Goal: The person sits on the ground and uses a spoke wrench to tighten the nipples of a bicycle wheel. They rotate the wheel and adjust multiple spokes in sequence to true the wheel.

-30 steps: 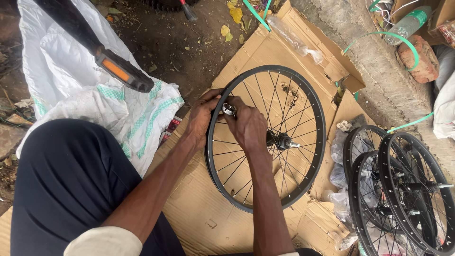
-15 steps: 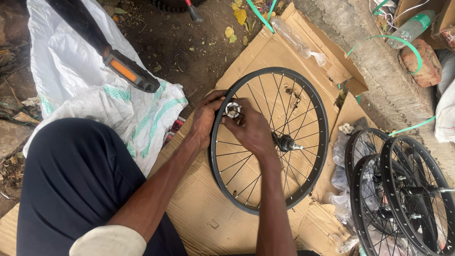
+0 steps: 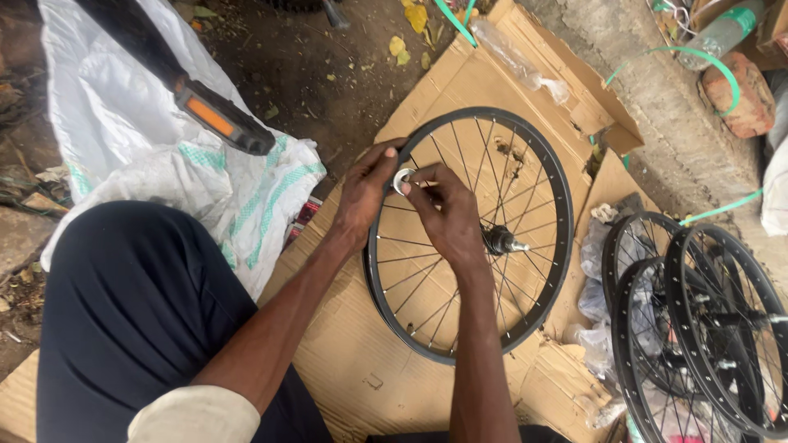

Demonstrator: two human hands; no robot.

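A black spoked bicycle wheel (image 3: pixel 552 164) lies flat on brown cardboard (image 3: pixel 345 361), its metal hub axle (image 3: pixel 502 241) sticking up at the centre. Over the wheel's left rim, my left hand (image 3: pixel 366 194) and my right hand (image 3: pixel 443 212) meet. Between their fingertips they pinch a small shiny metal ring-shaped part (image 3: pixel 402 180). My left hand's fingers curl around the part from the left; my right hand's thumb and forefinger grip it from the right. My dark-trousered knee (image 3: pixel 139 312) is at the lower left.
Three more black spoked wheels (image 3: pixel 698 320) lie stacked at the right. A white and green woven sack (image 3: pixel 205 189) lies at the left, with a black bicycle pedal with an orange reflector (image 3: pixel 217 119) above it. Concrete ledge (image 3: pixel 657 107), brick and plastic bottle are top right.
Both hands have shifted a little up and left along the rim, still pinching the small metal part; the camera view has drifted slightly.
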